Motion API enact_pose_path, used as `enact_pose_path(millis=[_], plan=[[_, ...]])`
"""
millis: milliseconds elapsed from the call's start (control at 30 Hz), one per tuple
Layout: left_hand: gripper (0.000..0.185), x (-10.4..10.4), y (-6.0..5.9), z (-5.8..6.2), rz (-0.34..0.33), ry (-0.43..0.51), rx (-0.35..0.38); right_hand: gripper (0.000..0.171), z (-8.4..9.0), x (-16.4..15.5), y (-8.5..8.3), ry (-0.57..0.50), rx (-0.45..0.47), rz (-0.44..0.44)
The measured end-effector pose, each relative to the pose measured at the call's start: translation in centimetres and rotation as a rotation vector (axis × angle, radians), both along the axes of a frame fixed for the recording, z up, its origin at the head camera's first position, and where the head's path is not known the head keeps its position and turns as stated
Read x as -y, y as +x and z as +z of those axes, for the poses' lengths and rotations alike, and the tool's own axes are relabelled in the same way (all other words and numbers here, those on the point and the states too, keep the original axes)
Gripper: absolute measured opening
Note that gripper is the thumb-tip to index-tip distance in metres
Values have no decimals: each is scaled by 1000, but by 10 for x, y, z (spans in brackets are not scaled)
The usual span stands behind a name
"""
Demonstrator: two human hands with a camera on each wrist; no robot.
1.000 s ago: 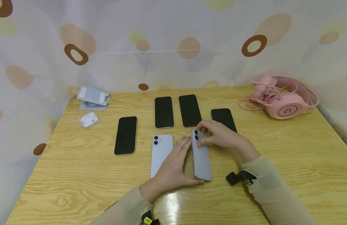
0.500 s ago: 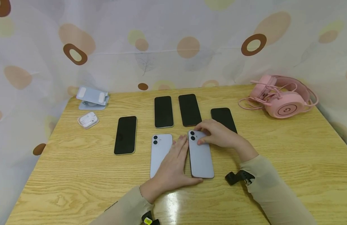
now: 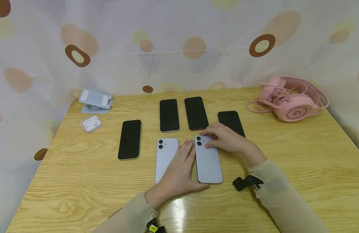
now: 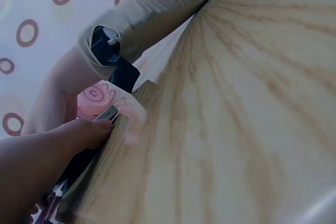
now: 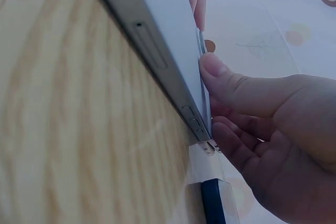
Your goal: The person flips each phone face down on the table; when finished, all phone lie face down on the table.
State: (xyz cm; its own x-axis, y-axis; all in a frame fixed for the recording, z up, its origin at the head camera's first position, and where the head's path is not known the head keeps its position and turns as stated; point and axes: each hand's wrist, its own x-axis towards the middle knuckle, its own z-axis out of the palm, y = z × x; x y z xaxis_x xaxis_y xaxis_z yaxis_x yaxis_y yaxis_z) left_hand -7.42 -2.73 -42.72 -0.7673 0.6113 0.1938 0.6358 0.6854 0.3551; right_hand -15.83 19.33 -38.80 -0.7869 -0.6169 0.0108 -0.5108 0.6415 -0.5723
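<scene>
A light blue phone (image 3: 209, 161) lies back up on the wooden table (image 3: 290, 155), camera end away from me. My right hand (image 3: 207, 139) pinches its top end, thumb on the back by the lenses and fingers curled at the top edge; the right wrist view shows the phone (image 5: 157, 19) in that pinch (image 5: 215, 100). My left hand (image 3: 194, 165) lies with straight fingers along the phone's left edge and the thumb at its bottom corner (image 4: 107, 113). Part of a second blue phone (image 3: 164, 155), just left of it, is under my left palm.
Four dark-screened phones lie face up beyond: one at the left (image 3: 130, 139), two at the back (image 3: 169, 115) (image 3: 196, 113), one behind my right hand (image 3: 229, 119). Pink headphones (image 3: 290, 101) sit back right, a folding stand (image 3: 96, 101) and an earbud case (image 3: 91, 124) back left.
The blue phone stood tilted on its long edge a second ago; both hands have lowered it until it lies flat, back up. Nothing else moved.
</scene>
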Motion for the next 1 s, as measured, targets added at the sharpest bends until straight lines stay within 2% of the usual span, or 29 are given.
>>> enact_pose_path(millis=[267, 633, 1000], plan=[[125, 1, 0, 1, 8, -25, 14, 43, -1, 0, -2, 24, -4, -6], [123, 1, -1, 0, 2, -23, -2, 42, 1, 2, -1, 28, 4, -12], [121, 0, 1, 1, 7, -21, 36, 40, 2, 3, 2, 38, 0, -11]])
